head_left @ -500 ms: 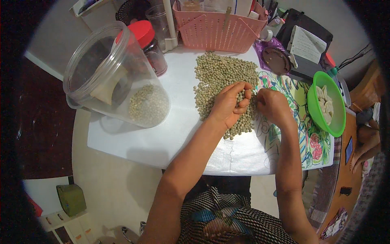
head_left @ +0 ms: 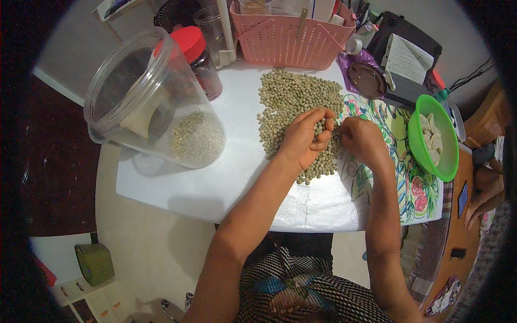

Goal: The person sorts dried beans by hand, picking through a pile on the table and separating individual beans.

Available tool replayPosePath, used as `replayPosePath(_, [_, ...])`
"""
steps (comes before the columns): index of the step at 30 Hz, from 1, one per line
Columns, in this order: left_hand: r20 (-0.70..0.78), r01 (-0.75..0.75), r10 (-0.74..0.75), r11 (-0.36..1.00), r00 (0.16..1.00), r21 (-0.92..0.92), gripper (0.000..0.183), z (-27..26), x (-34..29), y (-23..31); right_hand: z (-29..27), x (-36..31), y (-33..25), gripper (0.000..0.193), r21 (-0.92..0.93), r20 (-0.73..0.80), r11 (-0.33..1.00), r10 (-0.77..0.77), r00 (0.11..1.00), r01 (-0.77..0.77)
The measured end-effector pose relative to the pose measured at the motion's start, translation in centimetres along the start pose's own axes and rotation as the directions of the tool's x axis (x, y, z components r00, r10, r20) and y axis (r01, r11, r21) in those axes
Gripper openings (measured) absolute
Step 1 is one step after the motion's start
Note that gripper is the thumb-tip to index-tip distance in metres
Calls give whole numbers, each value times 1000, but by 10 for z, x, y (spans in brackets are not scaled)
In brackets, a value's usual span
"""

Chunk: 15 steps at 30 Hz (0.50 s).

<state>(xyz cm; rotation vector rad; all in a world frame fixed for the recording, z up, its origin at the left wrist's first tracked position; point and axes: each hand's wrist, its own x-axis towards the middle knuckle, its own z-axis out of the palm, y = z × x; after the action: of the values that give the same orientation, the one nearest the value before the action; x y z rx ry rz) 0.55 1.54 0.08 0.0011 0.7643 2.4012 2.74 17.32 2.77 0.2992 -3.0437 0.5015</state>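
A broad pile of greenish-tan dried peas is spread over the white table covering. My left hand rests on the near part of the pile, palm turned up and fingers curled round several peas that show between them. Just to its right, at the pile's edge, my right hand is bent down with its fingers drawn together. Its fingertips are mostly hidden, and whatever they pinch does not show. On the left a large clear plastic jar, lidless, holds more peas at its bottom.
A red-lidded jar stands behind the clear one. At the back is a pink basket. A purple packet with a brown lid lies right of it. A green bowl with pale contents sits on the right, near a floral cloth.
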Motion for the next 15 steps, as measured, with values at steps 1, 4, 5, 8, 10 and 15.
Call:
replayPosePath(1, [-1, 0, 0, 1000, 1000, -2, 17, 0, 0, 0, 1, 0, 0, 11, 1, 0, 1000, -1, 1000, 1])
replayPosePath(4, [5, -2, 2, 1000, 1000, -6, 17, 1, 0, -1, 0, -1, 1, 11, 7, -11, 1000, -4, 1000, 4])
replayPosePath(5, [4, -2, 2, 1000, 1000, -6, 17, 0, 1, -1, 0, 0, 1, 11, 6, -9, 1000, -6, 1000, 6])
replayPosePath(8, [7, -2, 2, 1000, 1000, -9, 17, 0, 1, -1, 2, 0, 3, 11, 5, -8, 1000, -10, 1000, 10])
replayPosePath(10, [7, 3, -3, 1000, 1000, -10, 17, 1, 0, 0, 2, -1, 3, 11, 4, -9, 1000, -10, 1000, 10])
replayPosePath(15, [-5, 9, -9, 1000, 1000, -14, 17, 0, 1, 0, 2, 0, 2, 11, 3, -9, 1000, -4, 1000, 4])
